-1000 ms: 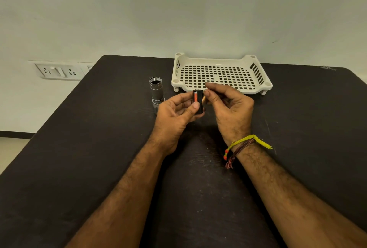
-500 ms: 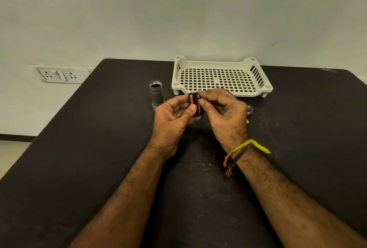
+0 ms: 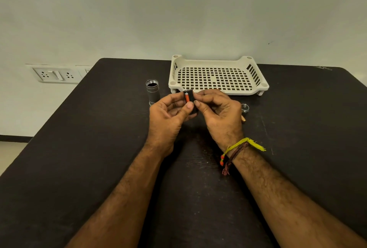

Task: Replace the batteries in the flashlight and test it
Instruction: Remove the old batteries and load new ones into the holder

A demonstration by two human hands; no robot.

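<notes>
A black battery holder [image 3: 190,97] with an orange battery [image 3: 186,98] in it is held upright above the table between both hands. My left hand [image 3: 168,116] grips it from the left, thumb on its front. My right hand [image 3: 219,114] pinches it from the right with thumb and fingertips. The silver flashlight body [image 3: 153,92] stands upright and open-topped on the table, just left of my left hand. The flashlight's end cap with a spring [image 3: 245,107] lies to the right of my right hand, beside the tip of a copper-coloured battery [image 3: 243,119].
A cream perforated plastic tray [image 3: 218,90] sits at the back of the black table [image 3: 79,158], just beyond my hands. A wall socket plate [image 3: 56,73] is on the wall at the left, past the table's edge.
My right hand has drawn closer to the holder and now pinches its side. Both hands shifted slightly nearer to me; the end cap and loose battery have come into sight.
</notes>
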